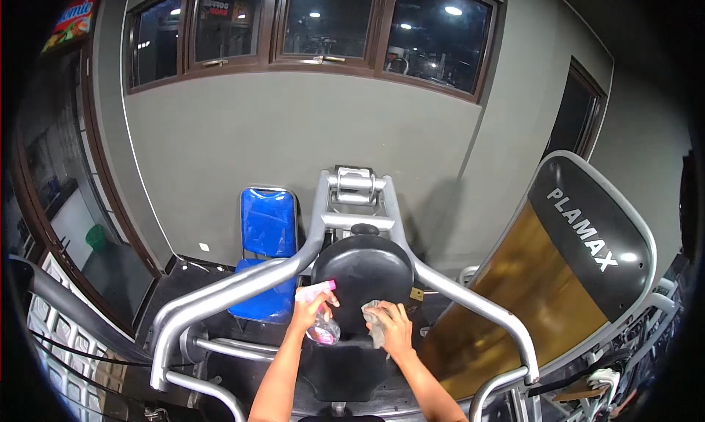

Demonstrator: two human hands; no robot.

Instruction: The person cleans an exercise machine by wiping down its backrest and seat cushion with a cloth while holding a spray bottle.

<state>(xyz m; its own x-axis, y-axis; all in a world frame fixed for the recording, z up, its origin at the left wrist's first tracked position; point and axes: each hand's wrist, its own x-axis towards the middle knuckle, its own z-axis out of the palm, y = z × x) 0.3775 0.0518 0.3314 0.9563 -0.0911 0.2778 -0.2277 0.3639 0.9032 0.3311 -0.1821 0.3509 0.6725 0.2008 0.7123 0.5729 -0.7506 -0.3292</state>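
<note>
A: How are the fingers of the left hand (316, 309)?
B: They are curled around the upper part of a bottle (325, 332), grasping it. The white and pink spray head stands above these fingers, its pink tip toward the right, and the clear body shows below them.
A: And the right hand (397, 326)?
B: Its fingers are bent and fairly close together, grasping a pale, crumpled cloth (374, 320). The cloth shows to the left of the fingertips and hangs a little under them.
A: Which surface is there?
B: A round pad (362, 264), black and smooth. It lies between the two hands and reaches beyond the fingers. The cloth is over its lower right part, but I cannot tell if it presses there. Below the fingers is a black seat (339, 374).
A: And the room?
B: A silver frame (246, 282) passes on both sides of the hands. A blue chair (269, 220) is to the left beyond the left fingers. To the right of the right fingers leans a tall panel (529, 290) with the word PLAMAX. Farther beyond them there is a grey wall (294, 128), with dark windows (327, 25) high in it.
</note>
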